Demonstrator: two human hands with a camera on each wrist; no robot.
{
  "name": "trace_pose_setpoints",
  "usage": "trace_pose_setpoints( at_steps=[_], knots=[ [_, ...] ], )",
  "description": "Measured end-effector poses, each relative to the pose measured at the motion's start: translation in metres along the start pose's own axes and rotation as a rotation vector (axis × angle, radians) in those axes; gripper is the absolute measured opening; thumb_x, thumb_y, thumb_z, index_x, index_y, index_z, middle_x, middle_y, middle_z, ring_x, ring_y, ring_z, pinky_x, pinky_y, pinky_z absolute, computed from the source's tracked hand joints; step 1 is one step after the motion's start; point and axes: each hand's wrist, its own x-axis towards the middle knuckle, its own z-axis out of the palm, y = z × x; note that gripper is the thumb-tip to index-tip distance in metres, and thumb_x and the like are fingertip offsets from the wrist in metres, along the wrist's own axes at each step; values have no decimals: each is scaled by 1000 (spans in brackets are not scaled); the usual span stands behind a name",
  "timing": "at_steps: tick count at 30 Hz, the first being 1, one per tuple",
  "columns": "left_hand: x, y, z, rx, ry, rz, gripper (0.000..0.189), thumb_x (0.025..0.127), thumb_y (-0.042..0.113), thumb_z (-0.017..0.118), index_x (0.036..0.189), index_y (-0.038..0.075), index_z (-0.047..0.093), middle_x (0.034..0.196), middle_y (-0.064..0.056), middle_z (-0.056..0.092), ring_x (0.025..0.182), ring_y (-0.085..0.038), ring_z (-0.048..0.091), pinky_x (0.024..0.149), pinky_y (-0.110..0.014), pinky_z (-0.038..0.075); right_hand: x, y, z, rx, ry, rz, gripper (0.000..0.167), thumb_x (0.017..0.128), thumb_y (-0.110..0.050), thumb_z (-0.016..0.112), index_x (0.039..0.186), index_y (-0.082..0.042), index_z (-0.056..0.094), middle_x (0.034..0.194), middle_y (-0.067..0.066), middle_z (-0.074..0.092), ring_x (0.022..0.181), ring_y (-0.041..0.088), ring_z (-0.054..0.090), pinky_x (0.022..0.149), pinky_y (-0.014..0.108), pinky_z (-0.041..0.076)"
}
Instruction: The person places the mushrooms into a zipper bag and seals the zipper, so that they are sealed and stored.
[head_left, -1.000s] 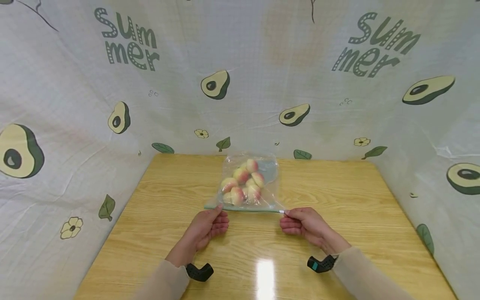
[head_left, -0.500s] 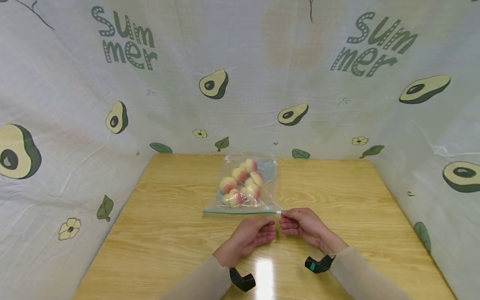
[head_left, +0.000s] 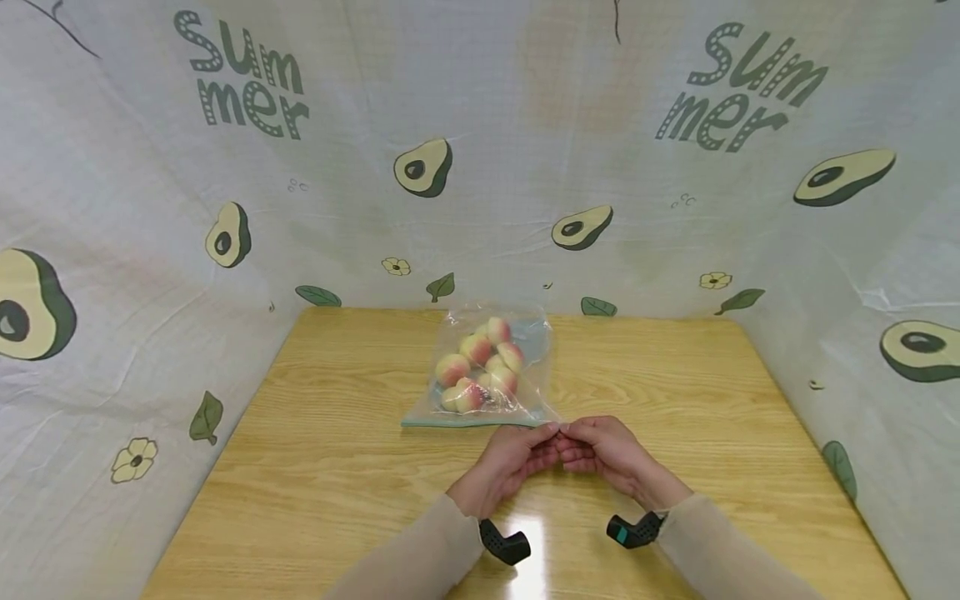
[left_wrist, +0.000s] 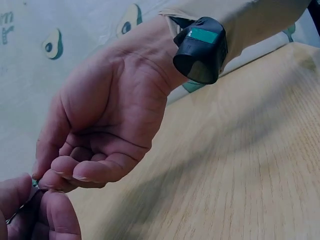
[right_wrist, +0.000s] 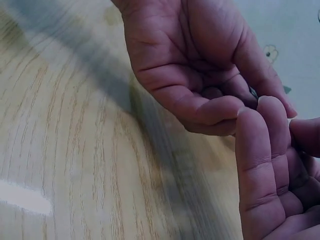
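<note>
A clear zip bag (head_left: pixel 537 350) with a green seal strip (head_left: pixel 450 423) lies flat on the table, its mouth towards me. Several small yellow-and-red peaches (head_left: pixel 474 348) show through the film. My right hand (head_left: pixel 606 446) pinches the right end of the strip between thumb and forefinger. Right against it, my left hand (head_left: pixel 513 461) pinches the same corner, thumb tips meeting. The white slider is hidden under the fingertips. In the left wrist view, a bit of green strip (left_wrist: pixel 35 183) shows between the right hand (left_wrist: pixel 115 105) and the left fingers (left_wrist: pixel 60 215).
The wooden table (head_left: pixel 337 475) reaches to a printed cloth (head_left: pixel 495 150) hung behind it and on both sides. Each wrist carries a black camera, such as the left one (head_left: pixel 504 543). A bright light reflection lies on the tabletop near the front.
My left hand has let go of the strip's left part, moved right and joined the right hand at the corner. The right hand has kept its hold there. The white slider has become hidden.
</note>
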Motion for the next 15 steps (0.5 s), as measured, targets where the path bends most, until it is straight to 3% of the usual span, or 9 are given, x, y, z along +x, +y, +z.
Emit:
trace_pose_setpoints(
  at_steps=[10,15],
  knots=[
    [0,4,-16,-19,54,22,15,98,12,77,97,-2,77,81,-4,76,72,-10,73,69,-21,64,4,1,-1,-62,90,-29,23,107,-14,59,99,1,74,81,-1,76,72,8,72,71,28,66],
    [-1,4,-23,-40,19,12,13,99,11,75,99,-2,76,82,-5,76,75,-11,74,71,-22,64,5,3,-1,-19,57,-3,22,107,-15,60,104,-1,75,89,2,78,79,11,76,77,30,67]
  ],
)
